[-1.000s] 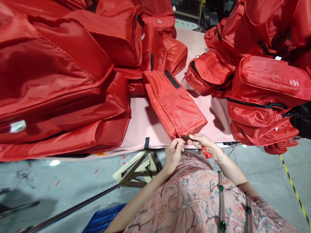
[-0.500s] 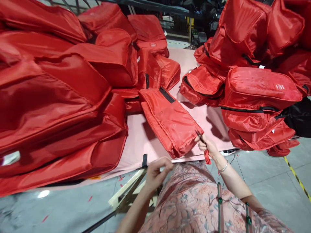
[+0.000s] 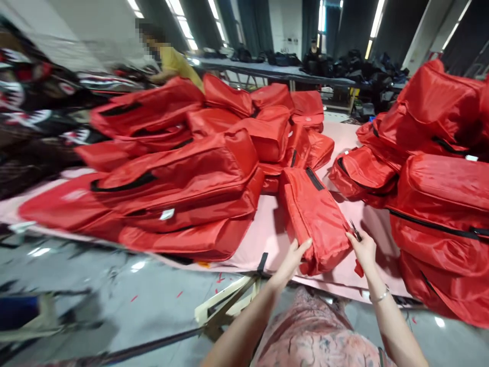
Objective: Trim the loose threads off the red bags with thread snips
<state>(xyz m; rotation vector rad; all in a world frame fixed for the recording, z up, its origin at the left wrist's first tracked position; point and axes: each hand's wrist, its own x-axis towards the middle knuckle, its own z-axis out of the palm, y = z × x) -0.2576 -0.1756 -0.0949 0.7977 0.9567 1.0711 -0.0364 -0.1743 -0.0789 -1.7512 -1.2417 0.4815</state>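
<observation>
In front of me on the pink-covered table lies a red fabric bag (image 3: 319,216), with a black strip at its far end. My left hand (image 3: 295,259) grips its near left edge, thumb on top. At the near right corner is my right hand (image 3: 362,251), closed around small dark thread snips (image 3: 355,231) with the points upward; its fingertips also touch the bag. A red strip (image 3: 358,268) hangs below that hand. The bag's underside and my left fingers beneath it are hidden.
Red bags (image 3: 191,183) are heaped on the left, and another stack of red bags (image 3: 443,188) stands close on the right. A person in a yellow top (image 3: 175,63) is behind the left heap. The pink table cover (image 3: 263,224) ends just before my body.
My left hand has moved from the table's front edge onto the bag. My right hand stays at the bag's right corner with the snips. The view has tilted up and turned left.
</observation>
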